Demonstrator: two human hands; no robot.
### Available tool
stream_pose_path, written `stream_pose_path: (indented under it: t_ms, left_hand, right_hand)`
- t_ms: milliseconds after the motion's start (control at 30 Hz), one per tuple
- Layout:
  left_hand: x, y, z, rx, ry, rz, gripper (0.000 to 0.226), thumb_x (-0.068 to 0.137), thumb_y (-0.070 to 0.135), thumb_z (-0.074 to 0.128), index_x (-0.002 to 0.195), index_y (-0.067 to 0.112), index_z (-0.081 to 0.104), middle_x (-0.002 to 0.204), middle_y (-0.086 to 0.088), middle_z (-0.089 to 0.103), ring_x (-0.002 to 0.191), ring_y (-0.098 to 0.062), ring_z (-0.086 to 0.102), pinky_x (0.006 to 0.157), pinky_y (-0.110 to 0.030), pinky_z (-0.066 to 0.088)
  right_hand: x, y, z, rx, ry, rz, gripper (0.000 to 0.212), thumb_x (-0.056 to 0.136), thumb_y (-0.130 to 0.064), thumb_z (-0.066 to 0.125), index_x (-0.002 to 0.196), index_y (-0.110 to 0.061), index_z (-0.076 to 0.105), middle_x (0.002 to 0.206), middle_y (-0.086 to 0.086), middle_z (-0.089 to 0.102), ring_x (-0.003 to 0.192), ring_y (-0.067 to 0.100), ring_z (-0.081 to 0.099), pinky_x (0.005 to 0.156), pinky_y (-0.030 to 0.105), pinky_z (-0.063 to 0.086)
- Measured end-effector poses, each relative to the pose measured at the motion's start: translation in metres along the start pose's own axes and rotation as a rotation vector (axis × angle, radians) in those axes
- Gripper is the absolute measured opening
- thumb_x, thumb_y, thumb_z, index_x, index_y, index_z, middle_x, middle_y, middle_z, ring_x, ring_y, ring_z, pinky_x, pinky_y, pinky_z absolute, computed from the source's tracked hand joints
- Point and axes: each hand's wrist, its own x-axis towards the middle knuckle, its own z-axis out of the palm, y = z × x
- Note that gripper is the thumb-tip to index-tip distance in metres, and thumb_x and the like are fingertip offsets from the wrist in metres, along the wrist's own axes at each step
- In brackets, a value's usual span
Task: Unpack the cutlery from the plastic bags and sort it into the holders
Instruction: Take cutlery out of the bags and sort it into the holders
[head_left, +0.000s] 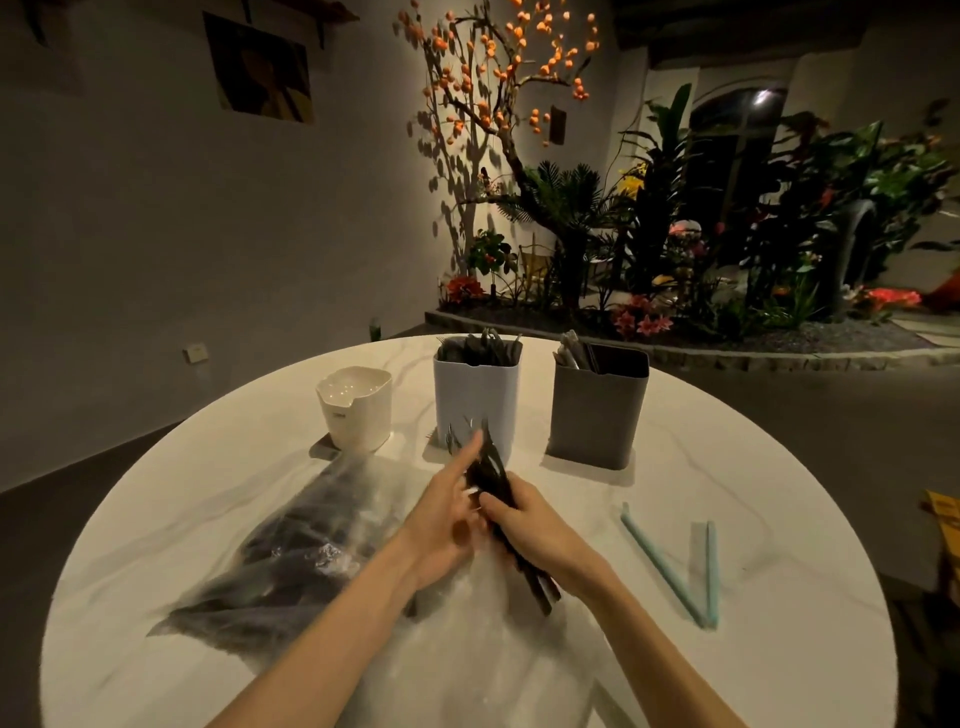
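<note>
My right hand grips a bundle of black plastic forks near the middle of the white round table, tines pointing at the light grey holder. My left hand is beside the bundle, index finger stretched along the forks and touching them. The light grey holder has black cutlery standing in it. To its right stands a dark grey holder with wrapped pieces at its back left corner. A small white holder stands at the left. A clear plastic bag of black cutlery lies at the left.
Two pale green straws lie in a V on the table's right side. A yellow object shows beyond the right edge. Behind the table is a planted bed with an orange-fruited tree.
</note>
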Motion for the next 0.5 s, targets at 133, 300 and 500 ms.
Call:
stream_pose_path:
  t_ms: [133, 300, 500]
  left_hand:
    - [0.02, -0.021, -0.013, 0.003, 0.121, 0.002, 0.046, 0.078, 0.034, 0.084, 0.108, 0.001, 0.075, 0.103, -0.018, 0.076, 0.095, -0.024, 0.075, 0.083, -0.032, 0.058]
    - [0.029, -0.022, -0.029, -0.122, 0.124, 0.006, 0.017, 0.097, 0.025, 0.063, 0.095, 0.01, 0.072, 0.095, -0.011, 0.076, 0.081, -0.021, 0.075, 0.072, -0.034, 0.06]
    - [0.03, -0.023, -0.033, -0.135, 0.101, 0.062, 0.034, 0.096, 0.038, 0.064, 0.114, 0.011, 0.073, 0.114, -0.018, 0.069, 0.102, -0.031, 0.07, 0.09, -0.045, 0.057]
  right_hand:
    - [0.012, 0.016, 0.025, -0.352, 0.017, -0.093, 0.029, 0.086, -0.025, 0.051, 0.111, -0.018, 0.063, 0.099, 0.008, 0.066, 0.09, 0.021, 0.065, 0.081, 0.044, 0.058]
    - [0.012, 0.008, 0.005, -0.065, -0.157, -0.015, 0.024, 0.094, -0.035, 0.068, 0.118, -0.032, 0.063, 0.107, -0.005, 0.067, 0.096, 0.008, 0.068, 0.077, 0.019, 0.055]
    - [0.014, 0.021, -0.002, 0.009, 0.032, -0.058, 0.02, 0.101, -0.015, 0.06, 0.107, -0.028, 0.074, 0.096, -0.014, 0.075, 0.09, 0.002, 0.071, 0.075, 0.015, 0.055]
